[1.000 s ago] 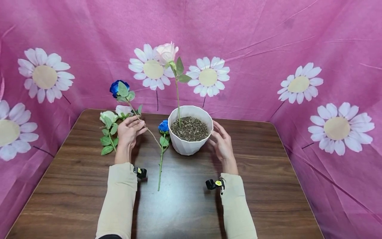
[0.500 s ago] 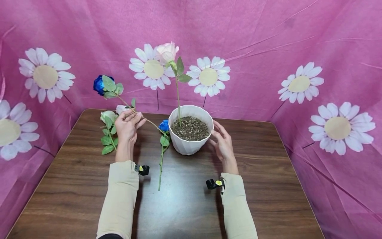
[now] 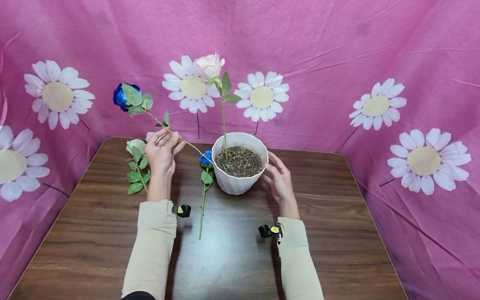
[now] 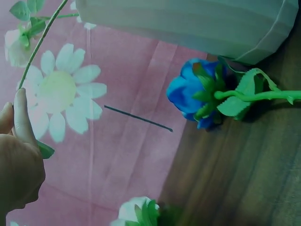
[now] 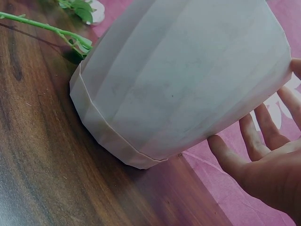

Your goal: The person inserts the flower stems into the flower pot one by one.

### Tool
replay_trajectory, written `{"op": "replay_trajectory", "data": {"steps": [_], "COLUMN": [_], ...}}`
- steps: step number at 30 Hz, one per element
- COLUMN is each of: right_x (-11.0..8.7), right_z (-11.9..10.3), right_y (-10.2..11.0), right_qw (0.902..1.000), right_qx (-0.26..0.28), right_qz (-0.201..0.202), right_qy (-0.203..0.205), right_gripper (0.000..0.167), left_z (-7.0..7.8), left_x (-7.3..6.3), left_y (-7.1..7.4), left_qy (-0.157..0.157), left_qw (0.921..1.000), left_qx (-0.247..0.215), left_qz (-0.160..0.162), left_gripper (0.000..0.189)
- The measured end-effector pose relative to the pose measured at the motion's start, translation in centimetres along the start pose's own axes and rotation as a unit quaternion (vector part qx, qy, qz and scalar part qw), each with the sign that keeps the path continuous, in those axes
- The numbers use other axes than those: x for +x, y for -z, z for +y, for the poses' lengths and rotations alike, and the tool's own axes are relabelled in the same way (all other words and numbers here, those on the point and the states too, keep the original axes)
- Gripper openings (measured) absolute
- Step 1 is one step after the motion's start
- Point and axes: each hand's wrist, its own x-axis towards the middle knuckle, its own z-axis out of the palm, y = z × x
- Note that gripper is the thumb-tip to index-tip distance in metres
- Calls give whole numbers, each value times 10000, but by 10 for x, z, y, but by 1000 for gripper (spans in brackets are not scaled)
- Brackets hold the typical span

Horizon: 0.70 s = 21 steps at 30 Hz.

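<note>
My left hand (image 3: 161, 156) pinches the stem of a blue rose (image 3: 120, 99) between thumb and fingers, left of the pot. The bloom leans up and left; the stem slants down right, its lower end by the pot's left rim. Fingertips of my right hand (image 3: 280, 179) touch the right side of the white faceted pot (image 3: 236, 186), fingers spread, as the right wrist view shows. Dark soil (image 3: 240, 162) fills the pot's lower part. A pale pink rose (image 3: 210, 66) stands upright in that soil, near the left wall.
Another blue rose (image 4: 190, 92) lies on the wooden table (image 3: 232, 258) beside the pot, stem toward me. A whitish-green rose (image 3: 136, 146) lies at the back left, and a second pale bloom (image 3: 149, 136) is mostly hidden behind my left hand. Pink daisy-printed cloth (image 3: 315, 112) surrounds the table.
The held blue rose has tilted to the left, its bloom swinging left and slightly up, while its stem end has moved right to the pot's rim. My right hand and the pot stay put.
</note>
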Motion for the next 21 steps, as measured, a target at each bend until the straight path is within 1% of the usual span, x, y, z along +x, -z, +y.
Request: {"op": "replay_trajectory", "data": {"steps": [4,8,11,15,18,21], "right_x": [0,0,0,0,1,0], "right_z": [0,1,1,2,1,1], "right_y": [1,1,1,1,2,1], "right_qw": [10000,10000,10000,10000,10000,10000], "right_qx": [3,4,4,43,46,8], "right_qz": [-10,-1,9,4,-20,-60], "right_qy": [3,-26,-21,-19,-11,27], "right_gripper": [51,50,50,50,51,51], "left_z": [1,2,2,0,-4,-8], "left_x": [-2,-4,-8,-12,-15,-17], "left_y": [-11,-22,-30,-36,-40,-44], "left_qy": [-119,-281,-403,-533,-693,-914], "left_qw": [9998,9987,9967,9942,9910,9857], "left_qx": [70,332,582,736,846,984], "left_qz": [-149,-266,-393,-571,-777,-1015], "left_gripper": [22,23,27,32,35,35]}}
